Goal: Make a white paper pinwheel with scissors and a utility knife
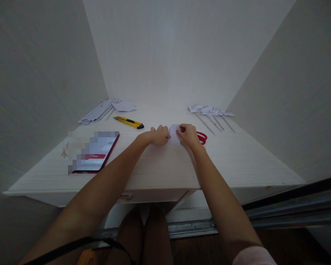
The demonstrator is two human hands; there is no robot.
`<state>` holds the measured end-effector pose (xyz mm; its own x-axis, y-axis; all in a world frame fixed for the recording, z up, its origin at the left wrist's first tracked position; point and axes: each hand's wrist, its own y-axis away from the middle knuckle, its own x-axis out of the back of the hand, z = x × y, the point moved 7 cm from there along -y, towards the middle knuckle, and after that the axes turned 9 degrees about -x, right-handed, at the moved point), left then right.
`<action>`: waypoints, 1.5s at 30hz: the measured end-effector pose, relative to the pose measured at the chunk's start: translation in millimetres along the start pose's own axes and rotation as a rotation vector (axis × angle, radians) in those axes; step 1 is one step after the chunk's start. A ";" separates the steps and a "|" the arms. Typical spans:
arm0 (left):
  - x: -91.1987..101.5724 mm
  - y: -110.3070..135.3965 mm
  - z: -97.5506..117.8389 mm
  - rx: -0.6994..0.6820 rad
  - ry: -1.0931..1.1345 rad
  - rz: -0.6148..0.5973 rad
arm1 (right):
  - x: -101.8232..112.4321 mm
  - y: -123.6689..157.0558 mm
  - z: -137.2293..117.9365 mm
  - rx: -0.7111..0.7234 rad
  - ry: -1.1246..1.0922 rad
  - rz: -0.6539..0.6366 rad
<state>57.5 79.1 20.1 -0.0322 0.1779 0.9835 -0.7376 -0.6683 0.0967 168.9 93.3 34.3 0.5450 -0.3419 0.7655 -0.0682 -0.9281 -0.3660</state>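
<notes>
A small piece of white paper (174,135) is between my hands over the middle of the white desk (165,169). On its left edge, my left hand (160,135) grips it with curled fingers. My right hand (188,134) pinches the right side of the paper between thumb and fingers. Red scissor handles (202,138) show just beyond my right hand, which hides the rest of the scissors. A yellow utility knife (129,122) with black parts lies to the left of my left hand.
At the back left are rolled paper sticks (95,112) and a flat paper piece (124,106). Several paper pinwheels on sticks (209,111) lie at the back right. A tablet (98,156) in a red case, partly blurred out, rests at the left. Walls enclose three sides.
</notes>
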 end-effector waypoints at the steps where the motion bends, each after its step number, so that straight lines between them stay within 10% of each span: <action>1: -0.3 -0.1 0.2 0.001 -0.007 -0.006 | 2.1 0.2 -1.1 0.004 -0.009 0.009; 12: 0.9 2.8 1.4 0.053 0.020 -0.027 | 0.1 12.4 -23.1 0.341 0.014 -0.127; 32: 2.2 6.6 0.1 0.068 0.075 -0.063 | -17.6 9.8 -11.0 0.361 -0.029 -0.140; 45: -1.9 3.5 -5.9 0.048 0.096 -0.046 | -10.3 0.8 10.5 -0.004 0.006 -0.068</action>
<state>51.0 80.6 17.7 -0.0653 0.2755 0.9591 -0.7070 -0.6911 0.1503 172.0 97.6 20.6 0.5434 -0.2792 0.7917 -0.0348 -0.9497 -0.3111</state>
